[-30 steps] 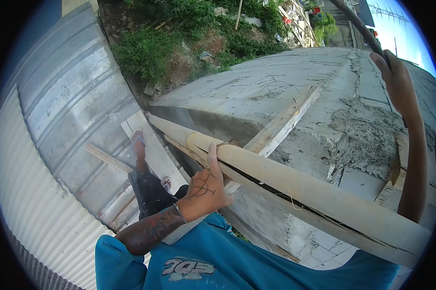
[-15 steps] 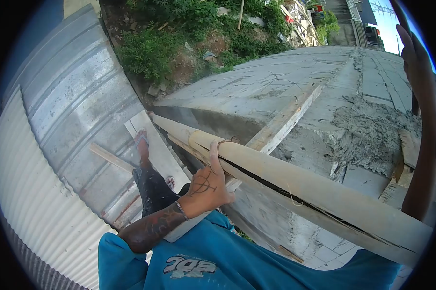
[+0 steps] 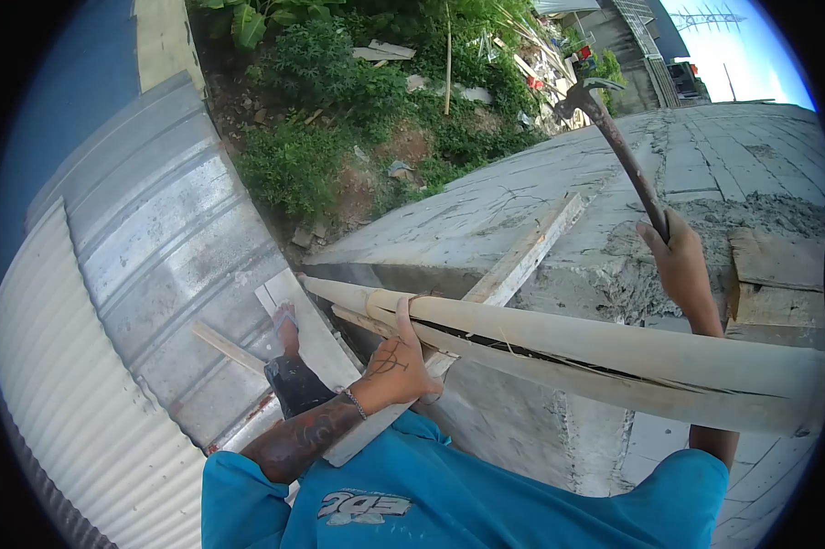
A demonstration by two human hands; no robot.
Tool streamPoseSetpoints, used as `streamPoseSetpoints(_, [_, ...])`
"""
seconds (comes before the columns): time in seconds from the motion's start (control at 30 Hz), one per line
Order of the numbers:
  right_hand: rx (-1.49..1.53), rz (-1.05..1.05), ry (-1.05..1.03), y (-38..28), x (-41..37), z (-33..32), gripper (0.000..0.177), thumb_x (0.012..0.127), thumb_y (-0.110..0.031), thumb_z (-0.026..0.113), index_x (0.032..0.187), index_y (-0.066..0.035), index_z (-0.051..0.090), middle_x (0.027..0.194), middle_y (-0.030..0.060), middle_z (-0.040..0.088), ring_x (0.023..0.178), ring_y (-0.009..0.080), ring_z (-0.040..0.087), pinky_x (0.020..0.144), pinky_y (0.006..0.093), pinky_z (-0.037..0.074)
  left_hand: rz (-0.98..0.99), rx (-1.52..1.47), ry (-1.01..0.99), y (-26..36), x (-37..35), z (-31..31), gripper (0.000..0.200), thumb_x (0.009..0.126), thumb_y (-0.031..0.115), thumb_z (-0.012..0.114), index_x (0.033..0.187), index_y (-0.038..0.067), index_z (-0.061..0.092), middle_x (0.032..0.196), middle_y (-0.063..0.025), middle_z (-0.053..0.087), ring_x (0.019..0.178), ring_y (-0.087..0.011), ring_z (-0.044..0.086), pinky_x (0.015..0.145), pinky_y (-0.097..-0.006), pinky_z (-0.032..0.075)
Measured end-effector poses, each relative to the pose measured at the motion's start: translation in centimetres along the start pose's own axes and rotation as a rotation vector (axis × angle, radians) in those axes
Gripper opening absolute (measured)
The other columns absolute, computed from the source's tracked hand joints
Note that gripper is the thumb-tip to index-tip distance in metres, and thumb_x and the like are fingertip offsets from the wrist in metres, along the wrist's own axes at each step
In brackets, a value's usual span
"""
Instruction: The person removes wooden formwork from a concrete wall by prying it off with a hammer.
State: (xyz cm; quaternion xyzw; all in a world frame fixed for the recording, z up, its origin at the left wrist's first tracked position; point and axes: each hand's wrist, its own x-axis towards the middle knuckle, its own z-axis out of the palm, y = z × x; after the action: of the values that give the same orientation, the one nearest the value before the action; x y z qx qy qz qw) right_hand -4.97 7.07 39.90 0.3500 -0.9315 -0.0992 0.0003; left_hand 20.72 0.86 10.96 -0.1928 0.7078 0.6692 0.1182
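My left hand (image 3: 399, 366) grips the underside of a long bamboo pole (image 3: 614, 339), with one finger stretched up across it. A dark lengthwise split runs along the pole towards its near right end. Beyond the pole, my right hand (image 3: 682, 265) is closed round the handle of a claw hammer (image 3: 634, 165), which is raised with its head up and to the left. Close to my left hand, a wooden beam (image 3: 527, 252) passes under the pole and rests across the concrete wall edge. Part of the right forearm is hidden behind the pole.
Block wall (image 3: 486, 210) with rough mortar lies beyond the pole. Short wooden boards (image 3: 778, 265) sit at the right. My foot (image 3: 286, 329) stands on a plank (image 3: 316, 343) over metal roofing (image 3: 170, 242). Bushes (image 3: 312, 82) grow below.
My right hand has moved inward from the far right edge, bringing the hammer fully into view. The left hand keeps its hold on the pole. The camera view has shifted slightly.
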Motion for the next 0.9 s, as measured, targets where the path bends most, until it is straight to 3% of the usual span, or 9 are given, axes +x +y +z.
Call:
streamPoseSetpoints(0.13, [0.199,0.149,0.375,4.3,-5.1,1.6,0.035,0.091,-0.028,0.067,0.08,-0.002,0.049,0.06,0.0098,0.045,0.057,0.0158,0.038,0.056,0.0341,0.041,0.174,0.039,0.117,-1.7,0.5,1.4,0.141,0.06,0.031,0.085,0.141,-0.007,-0.024,0.129,-0.0374,0.047,0.117,-0.0469,0.054,0.102,-0.0395,0.043])
streamPoseSetpoints(0.23, [-0.034,-0.243,0.91,10.7,-10.8,6.4,0.032,0.092,-0.027,0.067,0.086,-0.001,0.05,0.065,0.0066,0.049,0.061,0.0157,0.038,0.057,0.029,0.04,0.11,0.14,0.127,-1.5,0.5,1.3,0.141,0.06,0.034,0.084,0.142,-0.009,-0.022,0.13,-0.0378,0.046,0.119,-0.0471,0.052,0.103,-0.0392,0.042])
streamPoseSetpoints(0.37, [0.405,0.4,0.96,12.7,-17.6,8.1,0.028,0.096,-0.024,0.062,0.091,0.001,0.05,0.069,0.0052,0.049,0.063,0.0153,0.04,0.059,0.0283,0.039,0.048,0.183,0.101,-0.4,-0.2,1.2,0.139,0.061,0.036,0.083,0.141,-0.012,-0.019,0.132,-0.0386,0.044,0.124,-0.0452,0.048,0.107,-0.0383,0.038])
streamPoseSetpoints(0.47, [0.37,0.61,1.146,17.5,-21.5,11.1,0.026,0.098,-0.022,0.058,0.092,0.002,0.051,0.07,0.0039,0.048,0.064,0.0145,0.041,0.058,0.029,0.039,0.067,0.27,0.199,-0.6,-0.6,1.3,0.138,0.062,0.041,0.083,0.144,-0.009,-0.015,0.133,-0.039,0.043,0.123,-0.0458,0.049,0.104,-0.0402,0.041])
streamPoseSetpoints(0.63, [0.541,0.746,1.301,22.3,-26.2,16.5,0.029,0.099,-0.026,0.057,0.095,0.003,0.054,0.073,0.0046,0.055,0.066,0.0127,0.046,0.06,0.028,0.042,-0.039,0.546,0.25,-0.3,-3.5,3.1,0.122,0.067,0.042,0.076,0.148,-0.007,-0.001,0.116,-0.0316,0.06,0.107,-0.0428,0.06,0.094,-0.0424,0.047])
streamPoseSetpoints(0.67, [0.575,0.797,1.276,22.5,-27.0,17.1,0.029,0.099,-0.026,0.057,0.096,0.003,0.055,0.075,0.0053,0.056,0.067,0.0125,0.047,0.062,0.0275,0.042,0.022,0.648,0.332,-0.7,-4.2,3.7,0.098,0.07,0.04,0.073,0.144,-0.001,0.023,0.102,-0.0272,0.065,0.095,-0.0431,0.064,0.087,-0.0451,0.049])
streamPoseSetpoints(0.7, [0.603,0.849,1.257,22.8,-27.7,17.4,0.029,0.099,-0.026,0.057,0.096,0.003,0.055,0.076,0.0061,0.058,0.068,0.0123,0.049,0.063,0.0271,0.043,0.011,0.657,0.318,-0.6,-4.5,3.9,0.09,0.071,0.039,0.072,0.14,0.0,0.029,0.102,-0.0266,0.065,0.095,-0.0429,0.063,0.087,-0.0454,0.049])
streamPoseSetpoints(0.8, [0.782,0.774,1.226,21.5,-27.6,19.7,0.026,0.098,-0.022,0.058,0.1,0.003,0.057,0.081,0.0073,0.062,0.074,0.0134,0.056,0.069,0.0277,0.046,0.03,0.698,0.31,-0.6,-5.0,4.1,0.062,0.074,0.037,0.069,0.123,0.004,0.05,0.102,-0.0243,0.066,0.095,-0.0416,0.063,0.085,-0.0478,0.049])
streamPoseSetpoints(0.9, [0.896,0.652,1.174,19.1,-25.6,21.2,0.022,0.095,-0.017,0.06,0.104,0.003,0.057,0.092,0.0132,0.063,0.088,0.0219,0.062,0.081,0.0334,0.047,-0.051,0.791,0.352,0.9,-5.8,4.7,0.06,0.075,0.036,0.069,0.122,0.004,0.052,0.101,-0.025,0.066,0.095,-0.0413,0.063,0.084,-0.0488,0.049])
